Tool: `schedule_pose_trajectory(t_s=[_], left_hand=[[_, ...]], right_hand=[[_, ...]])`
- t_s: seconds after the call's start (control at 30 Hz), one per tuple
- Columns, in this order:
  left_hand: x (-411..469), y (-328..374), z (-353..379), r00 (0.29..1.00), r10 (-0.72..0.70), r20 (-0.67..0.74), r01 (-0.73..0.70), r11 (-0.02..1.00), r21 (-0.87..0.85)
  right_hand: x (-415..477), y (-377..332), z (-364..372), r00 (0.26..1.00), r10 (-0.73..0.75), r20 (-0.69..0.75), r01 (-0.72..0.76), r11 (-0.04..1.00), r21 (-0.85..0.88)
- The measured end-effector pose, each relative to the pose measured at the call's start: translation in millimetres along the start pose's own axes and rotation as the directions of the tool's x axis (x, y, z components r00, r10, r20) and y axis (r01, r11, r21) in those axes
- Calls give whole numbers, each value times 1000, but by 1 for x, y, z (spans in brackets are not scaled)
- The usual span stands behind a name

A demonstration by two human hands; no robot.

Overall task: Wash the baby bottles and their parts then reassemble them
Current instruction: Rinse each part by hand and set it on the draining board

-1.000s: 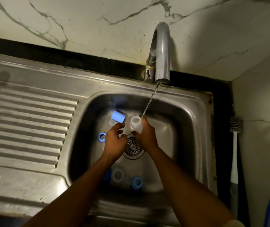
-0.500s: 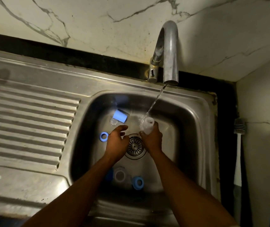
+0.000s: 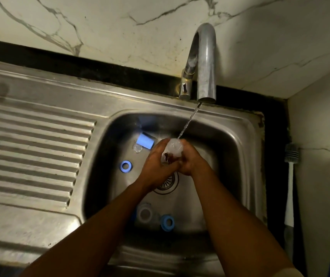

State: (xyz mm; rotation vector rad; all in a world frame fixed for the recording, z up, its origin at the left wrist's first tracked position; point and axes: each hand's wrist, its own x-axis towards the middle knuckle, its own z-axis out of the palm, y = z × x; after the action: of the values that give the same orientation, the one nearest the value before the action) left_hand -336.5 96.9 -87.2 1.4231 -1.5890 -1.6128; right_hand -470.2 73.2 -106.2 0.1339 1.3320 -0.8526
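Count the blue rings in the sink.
2. One blue ring lies on the sink floor left of the drain; the second ring sits near the front wall, beside a clear bottle. The left forearm may hide another.

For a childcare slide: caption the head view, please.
Left hand and right hand hold a clear plastic bottle under the running curved steel tap; a blue plastic ring lies in the steel sink.
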Motion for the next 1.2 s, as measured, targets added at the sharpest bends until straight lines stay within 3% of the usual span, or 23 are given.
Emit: schedule_pose_trajectory(t_s=[0.27,0.4,0.5,0.6,0.7,0.8,0.87,0.97,1.07,1.13,1.2], left_hand=[[43,35,14,991,-82,-108,88,995,50],[54,47,14,976,-49,-212,88,980,179],[61,53,12,948,-143,-283,183,976,119],[64,57,5,916,-373,-151,370,928,-45],[58,56,-2,877,-474,73,480,865,-146],[53,51,-5,858,-501,111,513,826,-234],[51,53,-3,843,-533,75,525,785,-328],[51,59,-1,836,-543,77,524,750,-405],[48,62,-2,858,-488,159,507,758,-410],[48,52,-1,873,-458,165,483,774,-409],[46,41,8,904,-414,106,416,797,-438]], right_hand=[[-15,-13,12,994,-9,112,-10,986,167],[-20,-15,21,996,-29,86,20,994,108],[-24,-13,23,992,-98,74,99,995,-15],[-31,-5,24,974,-219,55,225,945,-238],[-37,3,21,929,-360,84,362,839,-407],[-48,15,14,888,-386,250,460,759,-461],[-51,26,11,825,-494,274,558,641,-527],[-47,36,19,721,-687,94,599,549,-583],[-43,36,21,654,-755,-37,574,528,-626],[-41,24,23,672,-735,-89,521,554,-649],[-38,5,30,758,-631,-165,430,674,-600]])
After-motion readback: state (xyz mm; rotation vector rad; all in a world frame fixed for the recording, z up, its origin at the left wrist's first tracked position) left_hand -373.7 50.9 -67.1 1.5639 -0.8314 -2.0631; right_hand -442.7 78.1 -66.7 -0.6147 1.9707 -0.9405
